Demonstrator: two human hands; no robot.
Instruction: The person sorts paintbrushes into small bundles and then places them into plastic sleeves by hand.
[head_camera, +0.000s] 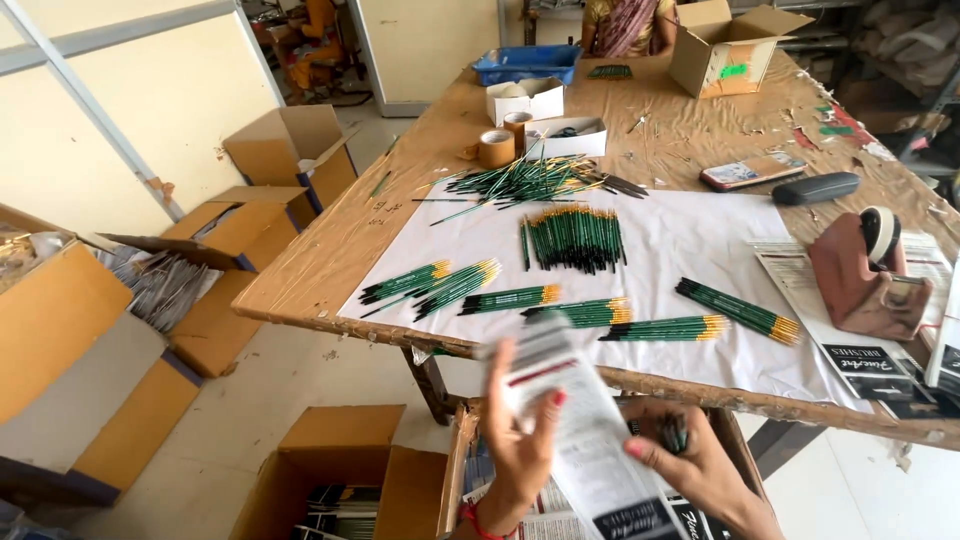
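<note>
My left hand (522, 440) and my right hand (695, 465) together hold a clear flat packet with a white and black card (580, 425), blurred by motion, below the table's front edge. Dark brush tips (672, 432) show by my right hand's fingers. On the white paper sheet (690, 240) lie several bundles of green-handled brushes (574, 238), with a loose heap (525, 180) further back.
A brown tape dispenser (868, 275) stands at the right on printed cards. Open cardboard boxes (340, 470) sit on the floor below and to the left. White small boxes, tape rolls (497, 148), a blue tray (527, 63) and a carton (725, 45) are at the far end, by a seated person (625, 25).
</note>
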